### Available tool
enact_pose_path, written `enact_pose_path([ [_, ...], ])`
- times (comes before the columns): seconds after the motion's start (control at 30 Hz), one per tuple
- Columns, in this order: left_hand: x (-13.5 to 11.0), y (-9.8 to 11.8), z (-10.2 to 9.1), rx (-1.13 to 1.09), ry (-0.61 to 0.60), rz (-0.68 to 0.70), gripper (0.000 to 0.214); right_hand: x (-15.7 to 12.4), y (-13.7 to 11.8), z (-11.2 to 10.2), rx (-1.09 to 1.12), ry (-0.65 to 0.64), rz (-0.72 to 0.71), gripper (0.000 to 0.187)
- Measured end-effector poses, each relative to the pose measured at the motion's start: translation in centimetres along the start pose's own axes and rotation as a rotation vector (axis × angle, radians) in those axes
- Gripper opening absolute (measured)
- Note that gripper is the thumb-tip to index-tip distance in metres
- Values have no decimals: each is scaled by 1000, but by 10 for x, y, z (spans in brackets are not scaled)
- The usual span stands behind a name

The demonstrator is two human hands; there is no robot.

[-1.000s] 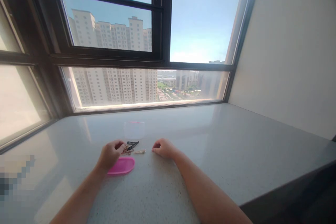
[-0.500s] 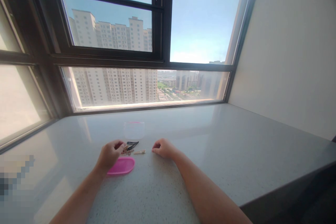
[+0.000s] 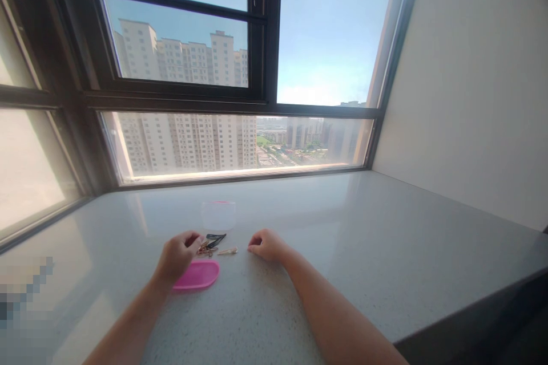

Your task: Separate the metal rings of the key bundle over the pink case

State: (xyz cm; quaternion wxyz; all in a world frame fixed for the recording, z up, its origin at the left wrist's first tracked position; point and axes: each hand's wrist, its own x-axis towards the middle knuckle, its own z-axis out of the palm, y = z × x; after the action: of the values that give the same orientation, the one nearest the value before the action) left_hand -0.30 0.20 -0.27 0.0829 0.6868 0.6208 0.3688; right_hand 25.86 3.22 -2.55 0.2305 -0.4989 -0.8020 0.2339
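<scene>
The left hand [image 3: 176,255] curls at slim black and gold-coloured clips [image 3: 217,241], its grip unclear, while the right hand [image 3: 269,245] presses its fingertips together.

Lots of room is left on the ledge [image 3: 377,251] right of the right hand [image 3: 266,244]. Beside the left hand [image 3: 177,252], the way is blocked by clips [image 3: 216,239], with a clear box [image 3: 218,217] behind and a pink lid [image 3: 202,275] in front.
</scene>
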Motion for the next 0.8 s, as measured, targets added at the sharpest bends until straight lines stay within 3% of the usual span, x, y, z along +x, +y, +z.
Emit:
enact_pose_path([
  [0.2, 4, -3, -11, -65, 118, -103, 30, 0, 0, 0, -2, 10, 9, 22],
  [0.4, 14, -40, -18, -106, 361, -254, 35, -2, -2, -1, -3, 9, 8, 21],
  [0.47, 18, -52, -15, -83, 327, -279, 38, -2, -2, -1, -2, 13, 7, 22],
  [0.57, 23, -58, -5, -55, 164, -230, 43, -2, -2, 0, -2, 19, 3, 22],
  [0.8, 20, -39, 17, -120, -120, -104, 53, -1, -2, 0, -20, 18, 8, 22],
])
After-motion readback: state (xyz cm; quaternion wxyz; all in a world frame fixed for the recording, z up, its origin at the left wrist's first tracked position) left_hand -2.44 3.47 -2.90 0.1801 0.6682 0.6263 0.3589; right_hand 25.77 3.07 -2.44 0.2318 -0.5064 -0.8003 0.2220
